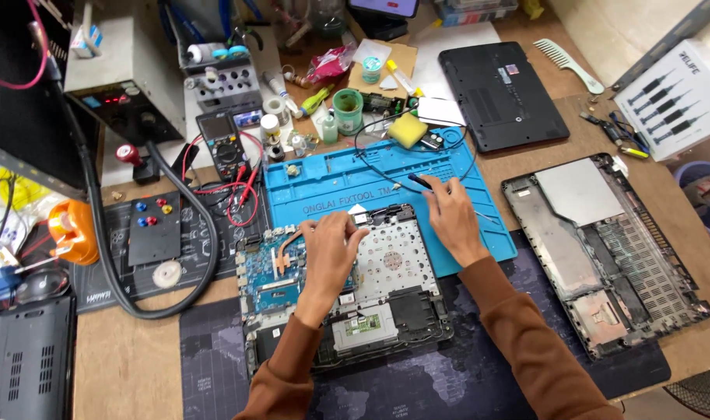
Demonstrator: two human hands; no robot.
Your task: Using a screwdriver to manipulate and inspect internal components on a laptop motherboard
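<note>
An opened laptop [370,288] lies on the table [129,365], its far end over a blue work mat [331,183] and its near end on a dark desk mat [417,389]. The blue circuit board [265,272] shows on its left side, a perforated metal plate [394,260] on its right. The left hand [329,253] rests flat on the laptop where the board meets the plate, fingers [347,229] close together and bent down onto the parts, clamped on nothing that can be seen. The right hand [448,210] is at the laptop's far right corner, fingers pinched together on a thin dark tool [418,181] whose tip points over the blue mat. To the right lies a separate laptop bottom shell [604,249]; beyond it a closed black laptop [501,93]. A multimeter [221,144] with red leads sits left of the blue mat
</note>
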